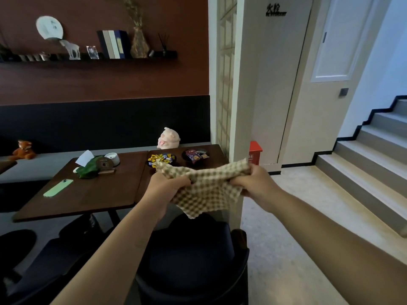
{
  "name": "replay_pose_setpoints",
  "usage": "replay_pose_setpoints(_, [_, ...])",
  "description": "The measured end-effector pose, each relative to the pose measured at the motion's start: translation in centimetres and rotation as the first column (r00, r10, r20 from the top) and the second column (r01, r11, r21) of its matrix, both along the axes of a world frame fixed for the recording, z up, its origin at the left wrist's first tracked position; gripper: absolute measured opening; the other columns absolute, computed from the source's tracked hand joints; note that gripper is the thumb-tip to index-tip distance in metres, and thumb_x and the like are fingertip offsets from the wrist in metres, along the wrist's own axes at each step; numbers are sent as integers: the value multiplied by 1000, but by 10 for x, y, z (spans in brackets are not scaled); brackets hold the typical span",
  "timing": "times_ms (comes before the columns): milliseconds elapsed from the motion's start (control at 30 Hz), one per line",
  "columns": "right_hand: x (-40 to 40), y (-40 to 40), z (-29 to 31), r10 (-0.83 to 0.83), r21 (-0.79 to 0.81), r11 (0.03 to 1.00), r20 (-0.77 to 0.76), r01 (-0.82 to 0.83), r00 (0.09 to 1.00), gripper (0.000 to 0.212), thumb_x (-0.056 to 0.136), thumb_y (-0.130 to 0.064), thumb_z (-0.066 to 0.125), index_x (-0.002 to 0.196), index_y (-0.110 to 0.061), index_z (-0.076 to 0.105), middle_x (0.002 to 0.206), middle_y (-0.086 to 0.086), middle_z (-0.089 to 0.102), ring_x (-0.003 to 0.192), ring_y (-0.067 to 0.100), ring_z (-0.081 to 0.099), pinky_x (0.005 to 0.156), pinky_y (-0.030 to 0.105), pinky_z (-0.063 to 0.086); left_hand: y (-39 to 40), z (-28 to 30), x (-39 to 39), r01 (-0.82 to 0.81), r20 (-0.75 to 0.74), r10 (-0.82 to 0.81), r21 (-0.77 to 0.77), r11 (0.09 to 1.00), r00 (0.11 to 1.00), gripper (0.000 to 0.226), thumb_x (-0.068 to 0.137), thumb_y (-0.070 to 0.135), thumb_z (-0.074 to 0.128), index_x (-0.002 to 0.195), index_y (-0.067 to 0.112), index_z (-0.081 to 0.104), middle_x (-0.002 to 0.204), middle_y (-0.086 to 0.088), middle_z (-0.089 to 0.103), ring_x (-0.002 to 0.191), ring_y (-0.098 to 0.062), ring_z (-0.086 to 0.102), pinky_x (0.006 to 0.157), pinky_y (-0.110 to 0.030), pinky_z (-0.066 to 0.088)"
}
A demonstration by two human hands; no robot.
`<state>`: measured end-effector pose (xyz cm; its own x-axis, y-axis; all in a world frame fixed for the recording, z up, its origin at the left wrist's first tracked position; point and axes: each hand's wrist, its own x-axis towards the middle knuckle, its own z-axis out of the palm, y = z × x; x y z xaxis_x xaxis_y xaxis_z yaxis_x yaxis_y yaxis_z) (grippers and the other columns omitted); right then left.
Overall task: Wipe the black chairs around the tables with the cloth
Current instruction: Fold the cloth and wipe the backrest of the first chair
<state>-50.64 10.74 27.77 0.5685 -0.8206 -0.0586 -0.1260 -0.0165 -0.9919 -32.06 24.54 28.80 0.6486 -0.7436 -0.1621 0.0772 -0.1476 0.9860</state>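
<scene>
In the head view much of the lower frame is dark and hard to read. The black chair (pixel 191 260) directly below the hands shows a rounded seat and a curved rim, but its legs are cut off by the bottom edge and its surface detail is lost in shadow. A second black chair (pixel 55 256) at the lower left is partly behind the left forearm and runs out of the frame; its shape is hard to make out. The near edge of the right-hand table (pixel 176 166) is hidden behind the cloth and the hands. Two dark bowls of wrapped sweets (pixel 161 160) stand on it, the nearer one partly covered by the cloth's top corner.

Both bare arms reach forward from the lower corners and meet near the frame's middle. The left hand (pixel 167 186) has its fingers curled round a bunched part of the checked cloth (pixel 209 186), knuckles up. The right hand (pixel 253 181) grips the cloth's other side, its fingers folded into the fabric so the fingertips are hidden. The cloth is stretched between the two hands in the air above the chair seat, touching neither chair, and a loose corner hangs down toward the seat.

On the left-hand table (pixel 88 194) lie a green phone (pixel 58 187) and a green tissue holder (pixel 89 169).
</scene>
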Motion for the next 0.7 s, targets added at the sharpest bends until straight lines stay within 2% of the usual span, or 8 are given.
replay_pose_setpoints(100, [-5,-10,18,-77,-242,969,-130,44,989,40,73,-9,75,109,-24,64,101,0,68,94,20,66,84,42,56,2,-1,6,42,143,-41,-4,999,989,25,78,-4,68,96,12,66,89,-7,73,84,-22,70,72,-35,56])
replay_pose_setpoints(167, [-8,-12,27,-106,-357,933,-123,56,987,32,73,-8,76,100,-24,69,97,-2,70,94,19,65,84,40,56,2,2,7,23,232,-20,-13,1000,973,28,76,-7,65,97,13,63,89,-7,71,84,-22,68,68,-34,56])
replay_pose_setpoints(300, [-9,-18,45,-148,-427,900,-123,82,981,28,77,-11,73,104,-19,71,97,-2,71,93,17,65,86,41,55,5,6,8,206,337,-180,-44,978,924,42,75,-12,65,99,21,62,93,-3,72,90,-20,70,71,-34,57])
replay_pose_setpoints(400, [-13,-20,55,-105,-397,917,-135,43,985,17,80,-11,70,92,-22,72,91,-3,73,89,17,68,83,39,56,4,7,7,284,550,-283,85,955,786,35,83,-9,60,101,18,68,90,7,70,94,-19,68,65,-12,49])
replay_pose_setpoints(467, [-18,-22,63,-79,-407,913,-117,24,990,16,83,-9,67,87,-25,71,87,-4,73,86,15,69,78,34,57,3,15,6,215,719,-243,132,967,651,33,86,-4,57,110,13,71,90,13,65,88,-7,63,60,-1,42])
replay_pose_setpoints(500, [-21,-23,67,-63,-401,916,-93,21,994,16,85,-10,66,88,-25,71,87,-4,73,85,15,70,74,31,58,3,21,6,189,754,-196,97,977,627,31,87,-3,56,108,14,72,87,15,64,83,-3,62,59,0,41])
replay_pose_setpoints(600, [-33,-26,83,41,-313,949,16,-34,999,15,93,-14,59,97,-24,70,94,-2,74,87,16,71,68,27,56,8,46,8,167,704,-28,-130,977,709,24,91,1,60,88,22,72,78,7,72,79,-11,70,64,-13,53])
replay_pose_setpoints(700, [-49,-30,98,179,-242,960,145,-140,973,16,93,-18,59,101,-22,72,101,3,73,92,18,71,68,25,56,16,71,10,250,651,7,-302,920,759,16,90,1,63,97,10,75,92,0,76,87,-12,72,72,-26,58])
